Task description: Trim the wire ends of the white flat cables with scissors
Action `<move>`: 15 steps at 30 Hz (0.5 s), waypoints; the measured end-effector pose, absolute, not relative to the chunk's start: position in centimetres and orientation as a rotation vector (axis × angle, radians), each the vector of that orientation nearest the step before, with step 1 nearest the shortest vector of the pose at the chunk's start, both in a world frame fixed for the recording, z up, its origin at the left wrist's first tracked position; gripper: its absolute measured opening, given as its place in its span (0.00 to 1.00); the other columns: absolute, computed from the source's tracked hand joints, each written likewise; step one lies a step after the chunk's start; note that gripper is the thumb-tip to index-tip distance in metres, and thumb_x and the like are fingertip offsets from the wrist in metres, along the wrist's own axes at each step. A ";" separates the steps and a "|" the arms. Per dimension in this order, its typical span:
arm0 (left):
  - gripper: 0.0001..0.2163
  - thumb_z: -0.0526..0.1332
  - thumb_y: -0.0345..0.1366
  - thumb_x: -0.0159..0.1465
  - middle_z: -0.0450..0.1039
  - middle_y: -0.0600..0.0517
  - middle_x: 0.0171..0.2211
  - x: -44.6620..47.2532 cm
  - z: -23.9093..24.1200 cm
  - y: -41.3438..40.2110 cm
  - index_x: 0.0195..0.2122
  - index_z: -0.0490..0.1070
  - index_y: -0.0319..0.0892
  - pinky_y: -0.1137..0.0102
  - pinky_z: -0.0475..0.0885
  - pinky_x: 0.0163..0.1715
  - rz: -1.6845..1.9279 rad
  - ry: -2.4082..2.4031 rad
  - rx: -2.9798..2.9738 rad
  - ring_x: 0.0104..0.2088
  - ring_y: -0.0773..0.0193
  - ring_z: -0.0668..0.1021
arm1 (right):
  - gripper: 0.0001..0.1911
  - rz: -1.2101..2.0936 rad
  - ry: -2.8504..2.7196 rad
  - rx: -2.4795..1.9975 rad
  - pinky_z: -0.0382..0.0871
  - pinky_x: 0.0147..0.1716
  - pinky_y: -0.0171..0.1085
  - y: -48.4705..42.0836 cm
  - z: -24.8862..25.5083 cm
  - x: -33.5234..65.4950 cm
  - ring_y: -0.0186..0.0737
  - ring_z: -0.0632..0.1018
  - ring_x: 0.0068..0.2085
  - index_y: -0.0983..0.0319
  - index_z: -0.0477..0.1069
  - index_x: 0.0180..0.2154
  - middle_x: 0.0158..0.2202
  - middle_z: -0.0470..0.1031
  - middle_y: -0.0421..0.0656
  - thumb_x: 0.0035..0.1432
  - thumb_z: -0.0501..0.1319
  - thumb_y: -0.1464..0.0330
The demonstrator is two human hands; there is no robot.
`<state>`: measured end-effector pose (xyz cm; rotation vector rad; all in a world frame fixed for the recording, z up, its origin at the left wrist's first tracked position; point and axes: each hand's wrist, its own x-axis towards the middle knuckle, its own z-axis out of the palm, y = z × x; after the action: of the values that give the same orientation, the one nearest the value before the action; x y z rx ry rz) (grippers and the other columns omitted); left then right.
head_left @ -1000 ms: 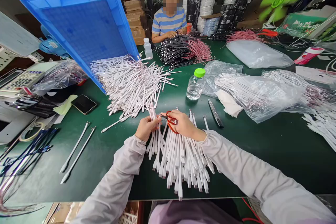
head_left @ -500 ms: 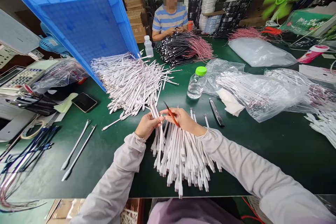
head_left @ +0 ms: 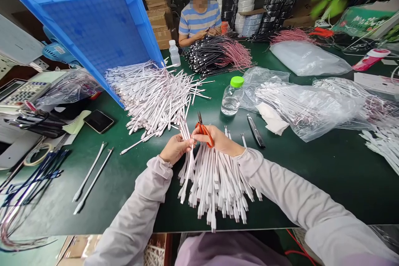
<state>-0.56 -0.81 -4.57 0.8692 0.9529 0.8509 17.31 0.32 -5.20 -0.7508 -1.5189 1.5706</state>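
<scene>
The near cable pile (head_left: 215, 183) serves as reference. The left hand (head_left: 176, 149), at the pile's far left corner, is clamped on a bunch of white cables (head_left: 183, 126). The right hand (head_left: 220, 139), above the pile's far end, grips orange-handled snips (head_left: 200, 124), blades directed away from the pile; whether its fingertips also pinch a cable cannot be determined. The loose cable heap (head_left: 156, 95) lies beyond the pile, to its left.
</scene>
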 end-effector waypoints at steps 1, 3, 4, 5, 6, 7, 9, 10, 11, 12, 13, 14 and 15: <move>0.19 0.77 0.37 0.41 0.73 0.52 0.24 -0.6 -4.5 -0.8 0.30 0.74 0.34 0.76 0.63 0.22 0.847 0.954 0.878 0.24 0.71 0.72 | 0.13 1.559 -1.506 -0.766 0.64 0.34 0.35 0.3 -5.2 17.3 0.33 0.72 0.30 0.64 0.73 0.31 0.28 0.73 0.39 0.52 0.66 0.60; 0.19 0.77 0.37 0.41 0.75 0.51 0.27 -0.6 -4.4 -0.9 0.32 0.75 0.35 0.75 0.65 0.24 0.833 0.971 0.906 0.27 0.69 0.74 | 0.14 1.506 -1.477 -0.832 0.62 0.29 0.33 0.2 -5.2 17.3 0.32 0.69 0.27 0.64 0.71 0.29 0.25 0.70 0.38 0.51 0.67 0.59; 0.19 0.76 0.37 0.42 0.76 0.50 0.28 -0.7 -4.3 -0.9 0.33 0.76 0.35 0.75 0.66 0.26 0.823 0.988 0.922 0.28 0.69 0.75 | 0.14 1.472 -1.469 -0.874 0.60 0.28 0.33 0.1 -5.1 17.2 0.31 0.68 0.26 0.64 0.71 0.28 0.25 0.69 0.37 0.51 0.67 0.59; 0.19 0.76 0.37 0.42 0.77 0.49 0.30 -0.7 -4.2 -1.0 0.33 0.76 0.35 0.75 0.67 0.27 0.812 1.006 0.935 0.29 0.68 0.75 | 0.15 1.441 -1.467 -0.910 0.59 0.26 0.33 0.1 -5.1 17.2 0.31 0.67 0.25 0.63 0.70 0.27 0.24 0.69 0.37 0.51 0.67 0.58; 0.19 0.76 0.37 0.42 0.77 0.49 0.31 -0.7 -4.0 -1.1 0.33 0.77 0.35 0.74 0.68 0.28 0.804 1.025 0.943 0.30 0.68 0.75 | 0.15 1.418 -1.470 -0.939 0.58 0.25 0.33 0.1 -5.0 17.2 0.30 0.66 0.24 0.64 0.70 0.27 0.23 0.68 0.37 0.52 0.66 0.57; 0.19 0.76 0.38 0.41 0.77 0.49 0.31 -0.6 -3.9 -1.1 0.33 0.77 0.35 0.74 0.68 0.29 0.799 1.041 0.945 0.30 0.68 0.75 | 0.16 1.401 -1.477 -0.958 0.57 0.24 0.33 0.0 -5.0 17.2 0.30 0.65 0.24 0.64 0.70 0.26 0.23 0.68 0.37 0.52 0.65 0.57; 0.19 0.77 0.39 0.41 0.77 0.50 0.30 -0.5 -3.7 -1.3 0.32 0.77 0.35 0.75 0.69 0.29 0.804 1.066 0.929 0.30 0.68 0.75 | 0.17 1.375 -1.497 -0.974 0.56 0.23 0.32 0.0 -5.0 17.2 0.29 0.64 0.23 0.64 0.71 0.26 0.23 0.68 0.37 0.53 0.64 0.56; 0.19 0.77 0.39 0.41 0.77 0.50 0.29 -0.4 -3.6 -1.3 0.32 0.77 0.35 0.75 0.69 0.29 0.809 1.074 0.918 0.30 0.69 0.75 | 0.17 1.365 -1.508 -0.977 0.56 0.23 0.32 0.0 -5.0 17.1 0.29 0.63 0.22 0.64 0.71 0.27 0.22 0.67 0.37 0.53 0.64 0.55; 0.19 0.76 0.41 0.41 0.76 0.50 0.28 -0.3 -3.5 -1.4 0.31 0.77 0.35 0.75 0.69 0.29 0.814 1.081 0.911 0.29 0.69 0.75 | 0.18 1.358 -1.519 -0.976 0.55 0.22 0.32 0.0 -5.0 17.1 0.29 0.63 0.22 0.64 0.71 0.27 0.22 0.67 0.37 0.53 0.64 0.55; 0.19 0.76 0.42 0.42 0.76 0.50 0.28 -0.2 -3.5 -1.4 0.31 0.77 0.35 0.75 0.69 0.29 0.817 1.086 0.906 0.29 0.69 0.75 | 0.18 1.353 -1.531 -0.973 0.55 0.22 0.32 0.0 -5.1 17.1 0.29 0.63 0.22 0.64 0.71 0.27 0.22 0.67 0.37 0.53 0.63 0.54; 0.19 0.75 0.43 0.43 0.76 0.50 0.27 -0.2 -3.5 -1.4 0.30 0.77 0.34 0.75 0.69 0.29 0.819 1.090 0.904 0.29 0.69 0.75 | 0.18 1.344 -1.542 -0.970 0.56 0.22 0.32 0.1 -5.2 17.1 0.29 0.63 0.22 0.64 0.71 0.27 0.22 0.67 0.37 0.53 0.63 0.54; 0.19 0.75 0.44 0.44 0.76 0.50 0.27 -0.2 -3.6 -1.4 0.30 0.77 0.34 0.75 0.70 0.29 0.825 1.092 0.902 0.29 0.68 0.75 | 0.18 1.331 -1.553 -0.970 0.56 0.23 0.32 0.2 -5.2 17.2 0.30 0.63 0.23 0.64 0.70 0.27 0.22 0.66 0.37 0.53 0.63 0.54; 0.19 0.75 0.44 0.44 0.76 0.50 0.28 -0.2 -3.6 -1.4 0.30 0.77 0.35 0.74 0.70 0.29 0.833 1.091 0.901 0.30 0.68 0.75 | 0.18 1.312 -1.563 -0.972 0.57 0.23 0.32 0.2 -5.3 17.2 0.30 0.63 0.23 0.64 0.70 0.27 0.23 0.66 0.37 0.53 0.63 0.54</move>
<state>-0.20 -1.40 -3.61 0.9006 1.0909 0.8329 17.20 0.22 -5.31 -0.9720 -1.5631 1.3125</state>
